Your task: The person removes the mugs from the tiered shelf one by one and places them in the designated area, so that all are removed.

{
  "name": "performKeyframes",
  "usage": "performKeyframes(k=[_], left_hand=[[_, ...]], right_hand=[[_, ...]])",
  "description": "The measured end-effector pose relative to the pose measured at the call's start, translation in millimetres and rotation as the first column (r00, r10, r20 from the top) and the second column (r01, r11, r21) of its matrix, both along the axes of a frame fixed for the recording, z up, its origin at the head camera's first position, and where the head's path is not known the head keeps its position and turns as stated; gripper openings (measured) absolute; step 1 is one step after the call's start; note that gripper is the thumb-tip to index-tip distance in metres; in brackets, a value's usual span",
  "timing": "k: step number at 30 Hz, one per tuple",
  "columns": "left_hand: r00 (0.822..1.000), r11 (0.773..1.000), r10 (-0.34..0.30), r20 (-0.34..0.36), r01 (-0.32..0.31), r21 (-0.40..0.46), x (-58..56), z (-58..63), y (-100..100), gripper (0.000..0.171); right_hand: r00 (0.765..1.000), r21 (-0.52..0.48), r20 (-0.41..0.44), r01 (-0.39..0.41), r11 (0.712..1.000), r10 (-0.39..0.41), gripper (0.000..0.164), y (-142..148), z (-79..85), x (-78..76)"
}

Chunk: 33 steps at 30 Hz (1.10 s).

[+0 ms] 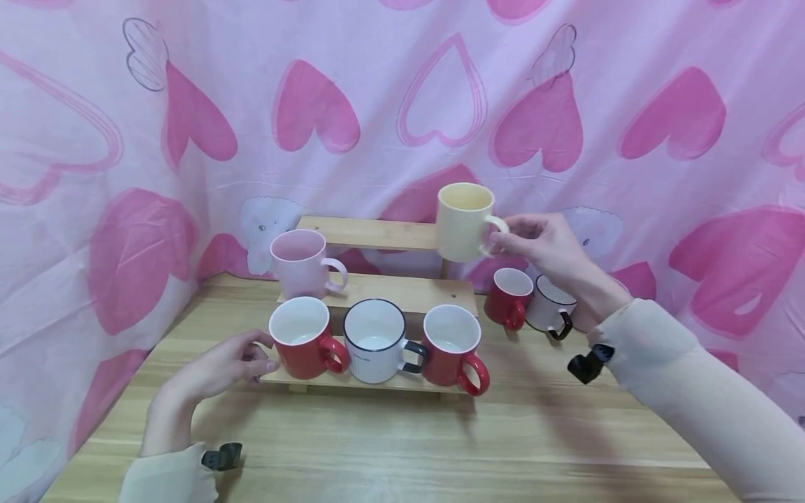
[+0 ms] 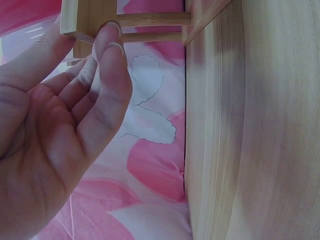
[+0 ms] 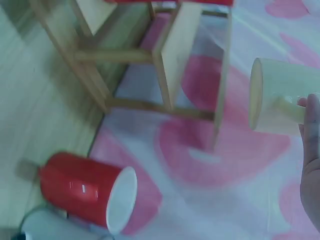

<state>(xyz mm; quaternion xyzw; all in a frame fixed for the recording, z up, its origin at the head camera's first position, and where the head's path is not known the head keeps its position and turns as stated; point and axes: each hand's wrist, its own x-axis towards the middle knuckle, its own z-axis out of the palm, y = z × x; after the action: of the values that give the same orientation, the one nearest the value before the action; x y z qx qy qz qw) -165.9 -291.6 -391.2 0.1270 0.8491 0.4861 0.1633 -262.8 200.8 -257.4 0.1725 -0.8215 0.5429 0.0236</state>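
My right hand (image 1: pixel 544 244) pinches the handle of a pale yellow mug (image 1: pixel 464 223), held upright at the right end of the top tier. In the right wrist view the yellow mug (image 3: pixel 280 95) appears sideways, with fingers at its handle. My left hand (image 1: pixel 216 367) holds the left end of the wooden tiered rack (image 1: pixel 371 383); the left wrist view has thumb and fingertips around the board's end (image 2: pixel 90 20). On the lowest tier stand a red mug (image 1: pixel 302 349), a white black-rimmed mug (image 1: pixel 375 349) and another red mug (image 1: pixel 449 353). A pink mug (image 1: pixel 300 265) occupies the middle tier's left.
Right of the rack, a red mug (image 1: pixel 506 300) and a white mug with a black handle (image 1: pixel 550 305) stand on the wooden table (image 1: pixel 390 447). Behind the right wrist, a pinkish thing is mostly hidden. A pink heart-patterned curtain (image 1: pixel 377 161) hangs close behind the rack.
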Motion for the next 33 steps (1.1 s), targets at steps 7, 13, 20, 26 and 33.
performKeyframes(k=[7, 13, 20, 26, 33], left_hand=[[1.0, 1.0, -0.006, 0.01, 0.006, 0.011, -2.2, -1.1, 1, 0.044], [1.0, 1.0, -0.006, 0.01, 0.006, 0.004, -5.2, -1.8, 2, 0.045], [1.0, 1.0, -0.009, 0.007, 0.009, -0.007, -5.8, -1.4, 1, 0.045], [1.0, 1.0, 0.003, 0.0, -0.003, -0.025, -6.2, -2.7, 2, 0.044], [1.0, 0.999, -0.012, -0.028, 0.01, -0.053, -6.7, -1.5, 2, 0.044]], right_hand=[[0.995, -0.013, -0.039, 0.094, 0.995, -0.094, 0.038, 49, 17.9, 10.1], [0.985, 0.006, -0.067, 0.163, 0.987, -0.162, 0.031, 92, 26.1, 17.5], [0.985, -0.253, -0.048, 0.149, 0.956, -0.166, 0.021, 145, 21.5, 30.3], [0.961, -0.294, -0.018, 0.259, 0.92, -0.277, 0.019, 190, 12.7, 41.0], [0.913, -0.171, -0.082, 0.383, 0.908, -0.401, 0.016, 234, 0.5, 46.9]])
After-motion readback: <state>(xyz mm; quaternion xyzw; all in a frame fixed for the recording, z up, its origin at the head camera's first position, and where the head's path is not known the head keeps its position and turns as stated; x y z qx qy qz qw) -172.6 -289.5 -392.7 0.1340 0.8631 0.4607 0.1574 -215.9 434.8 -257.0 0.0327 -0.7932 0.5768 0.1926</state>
